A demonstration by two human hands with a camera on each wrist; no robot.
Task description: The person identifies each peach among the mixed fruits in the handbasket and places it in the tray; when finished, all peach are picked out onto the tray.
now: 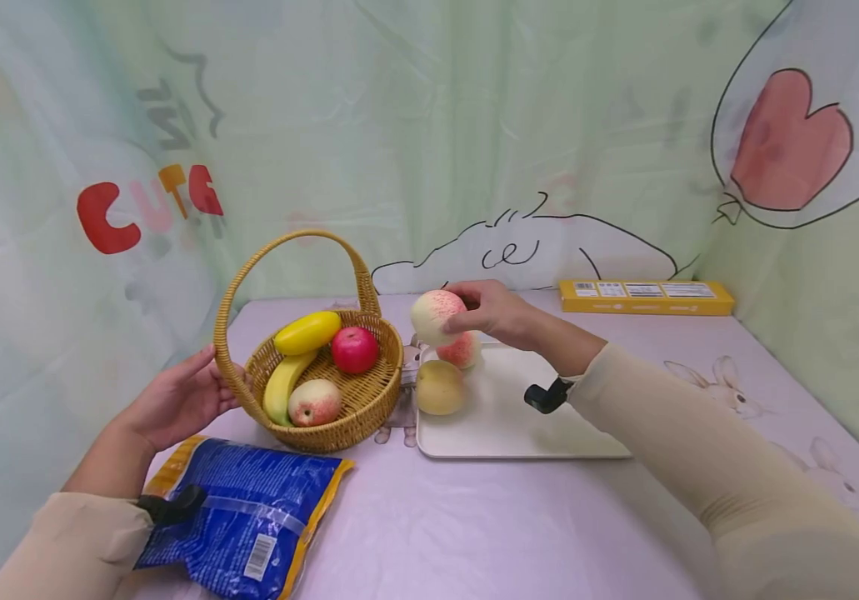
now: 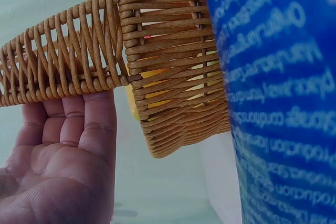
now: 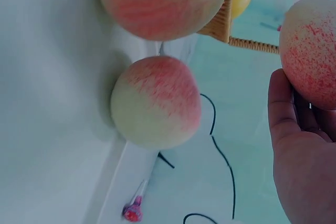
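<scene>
My right hand point(image 1: 500, 315) holds a pink-and-cream peach point(image 1: 432, 317) between thumb and fingers, raised above the tray's left end. In the right wrist view, that peach point(image 3: 312, 51) sits at the fingertips. A second peach point(image 1: 462, 350) and a yellowish round fruit point(image 1: 440, 388) lie at the left edge of a white tray point(image 1: 534, 425). My left hand point(image 1: 177, 400) touches the handle of the wicker basket point(image 1: 354, 429) with fairly straight fingers; their tips are hidden behind the weave. Inside the basket are a banana point(image 1: 287, 387), a yellow elongated fruit point(image 1: 307, 333), a red apple point(image 1: 355, 349) and a peach point(image 1: 315, 402).
A blue-and-yellow plastic packet point(image 1: 242, 508) lies in front of the basket, beneath the left forearm. At the back right of the table is a long yellow box point(image 1: 646, 298). Printed curtains point(image 1: 436, 125) hang around the table.
</scene>
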